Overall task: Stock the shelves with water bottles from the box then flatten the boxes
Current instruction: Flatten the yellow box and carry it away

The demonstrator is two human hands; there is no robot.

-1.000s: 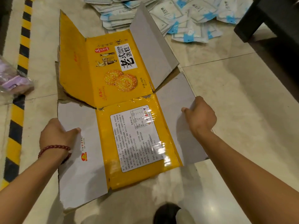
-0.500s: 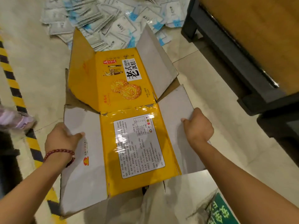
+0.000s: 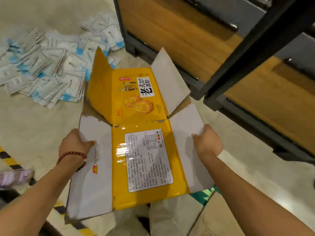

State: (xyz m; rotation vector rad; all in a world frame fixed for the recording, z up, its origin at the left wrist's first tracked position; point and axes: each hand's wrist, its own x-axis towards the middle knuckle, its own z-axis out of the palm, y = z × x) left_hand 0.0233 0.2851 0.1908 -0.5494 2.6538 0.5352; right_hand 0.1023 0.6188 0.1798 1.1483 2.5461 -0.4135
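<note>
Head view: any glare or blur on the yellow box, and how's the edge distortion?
Head view: glare patch on the yellow box left of its white label, whose print is too soft to read; left hand and right hand are fairly sharp; the shelf frame bows from the wide lens; the purple thing at the left edge is smeared.

Showing one flattened yellow box [image 3: 141,150] with four white flaps, two hands [image 3: 75,144] [image 3: 208,144], one bracelet [image 3: 73,156], one brown carton [image 3: 219,217], one shelf unit [image 3: 187,40], and a heap of packets [image 3: 42,70] too many for counting.
</note>
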